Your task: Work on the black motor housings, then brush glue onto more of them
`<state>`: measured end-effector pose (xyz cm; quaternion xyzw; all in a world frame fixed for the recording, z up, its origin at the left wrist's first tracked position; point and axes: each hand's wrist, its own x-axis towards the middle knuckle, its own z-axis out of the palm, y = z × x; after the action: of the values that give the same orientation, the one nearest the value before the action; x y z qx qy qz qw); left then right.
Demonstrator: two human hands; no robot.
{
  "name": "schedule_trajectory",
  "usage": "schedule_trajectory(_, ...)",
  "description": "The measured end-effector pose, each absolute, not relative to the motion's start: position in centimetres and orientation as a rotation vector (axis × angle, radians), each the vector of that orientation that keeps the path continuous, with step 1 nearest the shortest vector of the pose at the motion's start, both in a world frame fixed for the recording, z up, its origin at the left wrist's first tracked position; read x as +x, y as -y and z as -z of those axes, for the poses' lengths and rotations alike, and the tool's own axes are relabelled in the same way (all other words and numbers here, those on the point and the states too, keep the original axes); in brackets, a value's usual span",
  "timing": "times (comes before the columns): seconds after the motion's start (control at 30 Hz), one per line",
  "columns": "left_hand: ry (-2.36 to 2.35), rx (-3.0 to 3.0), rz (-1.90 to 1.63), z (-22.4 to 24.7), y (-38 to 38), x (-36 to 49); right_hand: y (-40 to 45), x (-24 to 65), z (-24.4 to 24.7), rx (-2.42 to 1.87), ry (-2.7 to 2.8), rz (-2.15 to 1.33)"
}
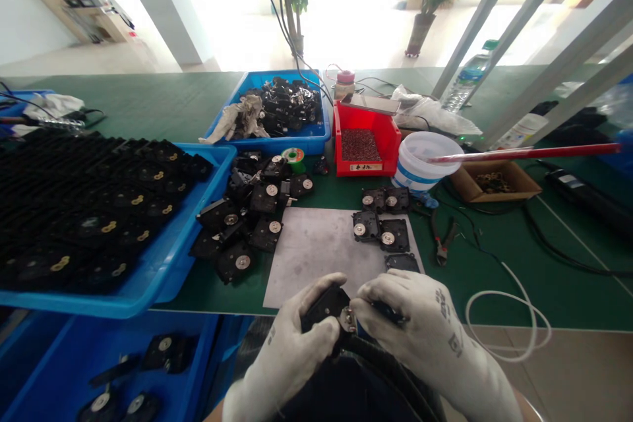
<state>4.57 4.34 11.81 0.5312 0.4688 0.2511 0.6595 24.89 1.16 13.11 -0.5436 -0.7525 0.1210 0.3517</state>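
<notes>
Far left, blue tray (171, 264) packed with rows of black parts (106, 201); its near corner pokes out past the front edge of the green worktop (168, 92). Blue bin (54, 349) sits lower, under that edge, a few black units in it. Right of the tray, a loose pile of black units (264, 198), tight against the rim, no gap there. Another blue bin (277, 145) behind it, solder spool (293, 157) just in front.

White sheet (311, 244) next: left and middle bare, good open room. Left hand (297, 336), gloved, at the near edge: grip closed round a black unit (324, 306) with a silver disc, held just off the worktop's front edge, near the lap. Right hand (410, 313), gloved, fingers curled in at the disc; something dark between them, can't tell if that grip has hold of it.

More finished-looking discs up on five units (394, 234) along the sheet's right side. Red bin (366, 145) and white tub (420, 158) close off the back. Red-handled cutters (442, 244) right, then white tube (534, 336) looping past the front edge.
</notes>
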Motion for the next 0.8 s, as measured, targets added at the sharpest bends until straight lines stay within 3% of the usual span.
schedule_trajectory(0.8, -1.083, 1.148, -0.565, -11.48, -4.27, 4.48, -1.06, 24.96, -13.16, -1.445, 1.910, -0.407)
